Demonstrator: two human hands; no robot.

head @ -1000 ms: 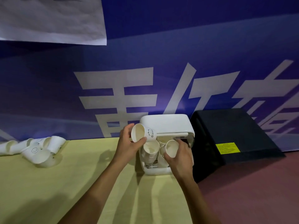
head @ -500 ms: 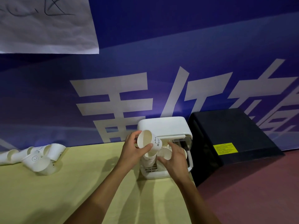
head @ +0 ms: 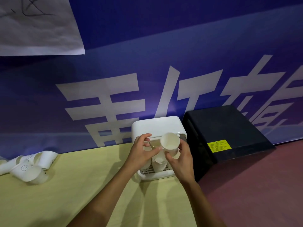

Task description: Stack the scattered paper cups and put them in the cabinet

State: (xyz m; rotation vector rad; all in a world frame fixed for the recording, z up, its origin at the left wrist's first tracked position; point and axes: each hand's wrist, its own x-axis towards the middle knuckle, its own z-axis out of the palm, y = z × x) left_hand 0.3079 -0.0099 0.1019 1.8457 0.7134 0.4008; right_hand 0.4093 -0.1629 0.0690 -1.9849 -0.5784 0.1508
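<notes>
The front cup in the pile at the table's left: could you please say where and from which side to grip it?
Probably its side wall, from above and the near side: the front cup lies on its side on the table, curved wall exposed, with other cups crowding behind it.

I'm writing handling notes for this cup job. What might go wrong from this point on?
1. The right hand holds a paper cup tilted at the small opening of the white cabinet. The cups inside stand crowded, so it may topple one or crush a rim.
2. The left hand is at the same opening, so the hands may bump.
3. The scattered cups lie on their sides and could roll.
</notes>
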